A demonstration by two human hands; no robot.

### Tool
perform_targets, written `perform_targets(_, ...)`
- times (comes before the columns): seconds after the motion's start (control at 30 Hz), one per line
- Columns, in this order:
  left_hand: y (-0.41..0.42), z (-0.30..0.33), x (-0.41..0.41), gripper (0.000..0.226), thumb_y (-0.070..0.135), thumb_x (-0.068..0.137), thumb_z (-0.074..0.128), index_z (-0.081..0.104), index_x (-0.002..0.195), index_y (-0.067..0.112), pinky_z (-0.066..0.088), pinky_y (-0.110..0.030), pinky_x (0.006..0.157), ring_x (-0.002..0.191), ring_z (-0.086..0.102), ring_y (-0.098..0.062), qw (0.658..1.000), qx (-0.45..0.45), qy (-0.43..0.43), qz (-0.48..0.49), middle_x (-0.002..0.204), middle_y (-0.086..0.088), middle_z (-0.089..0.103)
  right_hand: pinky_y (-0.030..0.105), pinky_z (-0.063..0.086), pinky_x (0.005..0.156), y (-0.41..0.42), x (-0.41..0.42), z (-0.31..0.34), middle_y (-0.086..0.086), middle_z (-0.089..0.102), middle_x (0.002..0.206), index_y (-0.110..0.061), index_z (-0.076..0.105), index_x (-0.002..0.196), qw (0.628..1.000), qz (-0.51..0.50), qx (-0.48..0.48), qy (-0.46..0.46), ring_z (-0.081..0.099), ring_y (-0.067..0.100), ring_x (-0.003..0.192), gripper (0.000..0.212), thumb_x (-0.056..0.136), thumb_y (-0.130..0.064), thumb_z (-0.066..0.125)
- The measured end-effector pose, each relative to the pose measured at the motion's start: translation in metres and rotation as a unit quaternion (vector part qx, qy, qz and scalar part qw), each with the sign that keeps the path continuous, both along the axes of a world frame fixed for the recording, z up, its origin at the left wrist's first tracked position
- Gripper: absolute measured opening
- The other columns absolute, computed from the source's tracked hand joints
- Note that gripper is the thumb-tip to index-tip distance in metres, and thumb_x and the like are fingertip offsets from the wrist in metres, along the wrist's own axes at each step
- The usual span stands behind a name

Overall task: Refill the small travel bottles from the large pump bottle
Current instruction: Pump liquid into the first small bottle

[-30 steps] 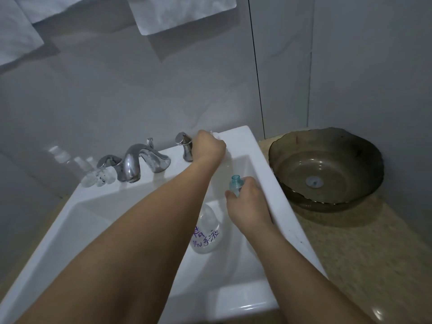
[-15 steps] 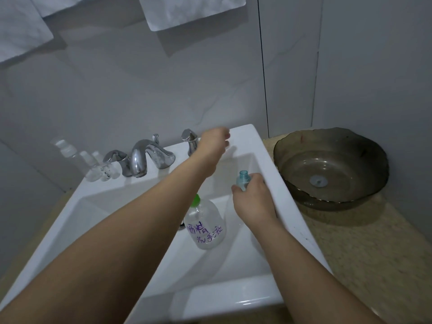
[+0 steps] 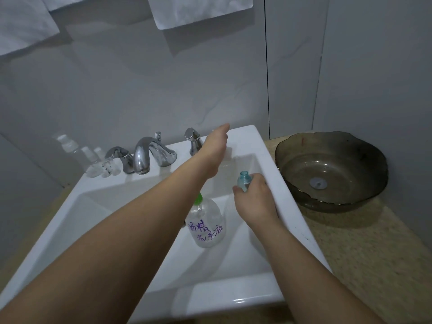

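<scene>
A large clear bottle (image 3: 207, 226) with a green neck and purple handwriting stands in the white sink (image 3: 284, 183). My left forearm crosses over its top and hides it. My right hand (image 3: 256, 202) is shut around a small teal travel bottle (image 3: 244, 178), whose uncapped neck points up beside the sink's right wall. My left hand (image 3: 216, 148) reaches out over the back right ledge with straight fingers and nothing visible in it. Three small clear travel bottles (image 3: 98, 163) stand on the back left ledge.
A chrome faucet (image 3: 146, 155) with two handles (image 3: 192, 140) sits on the sink's back ledge. A brown glass bowl (image 3: 332, 169) rests on the speckled counter (image 3: 364, 249) to the right. White towels (image 3: 201, 10) hang on the wall above.
My left hand was curled at the back right ledge near the handle; its fingers have straightened and it has lifted slightly. My right hand keeps the teal bottle in place.
</scene>
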State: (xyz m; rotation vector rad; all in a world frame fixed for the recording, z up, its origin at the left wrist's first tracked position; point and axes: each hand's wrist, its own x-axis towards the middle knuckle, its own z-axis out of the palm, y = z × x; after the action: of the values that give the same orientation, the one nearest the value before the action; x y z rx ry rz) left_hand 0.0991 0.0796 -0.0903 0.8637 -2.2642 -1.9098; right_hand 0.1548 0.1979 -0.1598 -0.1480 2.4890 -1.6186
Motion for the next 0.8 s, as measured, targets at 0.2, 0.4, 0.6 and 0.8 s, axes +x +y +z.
perform_targets(0.2, -0.022, 0.016, 0.05, 0.023, 0.021, 0.095, 0.052, 0.064, 0.107, 0.005, 0.046, -0.03, 0.091, 0.1, 0.061, -0.02, 0.992, -0.097, -0.043, -0.065, 0.109, -0.004, 0.067, 0.027, 0.038, 0.075, 0.003, 0.004, 0.001, 0.007, 0.057, 0.115, -0.01, 0.046, 0.121, 0.999, 0.039, 0.023, 0.022, 0.055, 0.025, 0.099, 0.035, 0.092, -0.025, 0.059)
perform_targets(0.4, -0.046, 0.005, 0.08, 0.03, 0.022, 0.092, 0.047, 0.066, 0.107, 0.004, 0.048, -0.04, 0.092, 0.099, 0.061, -0.026, 0.979, -0.17, -0.113, 0.007, 0.111, -0.01, 0.068, 0.025, 0.038, 0.075, 0.001, 0.014, -0.002, -0.003, 0.052, 0.107, -0.021, 0.043, 0.11, 0.99, 0.134, 0.033, 0.038, 0.052, 0.015, 0.094, 0.031, 0.086, -0.028, 0.063)
perform_targets(0.6, -0.048, -0.014, 0.09, 0.047, 0.041, 0.096, 0.033, 0.05, 0.118, 0.003, 0.041, -0.06, 0.098, 0.113, 0.05, -0.038, 0.974, -0.054, -0.221, 0.026, 0.117, -0.015, 0.055, 0.026, 0.04, 0.073, -0.004, 0.018, -0.009, -0.002, 0.054, 0.102, -0.017, 0.049, 0.107, 0.972, 0.199, 0.074, 0.103, 0.054, 0.015, 0.09, 0.031, 0.083, -0.024, 0.067)
perform_targets(0.8, -0.038, -0.014, 0.084, 0.052, 0.052, 0.098, 0.029, 0.044, 0.113, 0.005, 0.025, -0.077, 0.098, 0.131, 0.034, -0.045, 0.967, 0.019, -0.252, 0.039, 0.119, -0.017, 0.046, 0.031, 0.045, 0.078, -0.009, 0.014, -0.009, -0.001, 0.051, 0.105, -0.017, 0.051, 0.112, 0.963, 0.172, 0.07, 0.197, 0.054, 0.019, 0.088, 0.03, 0.085, -0.023, 0.063)
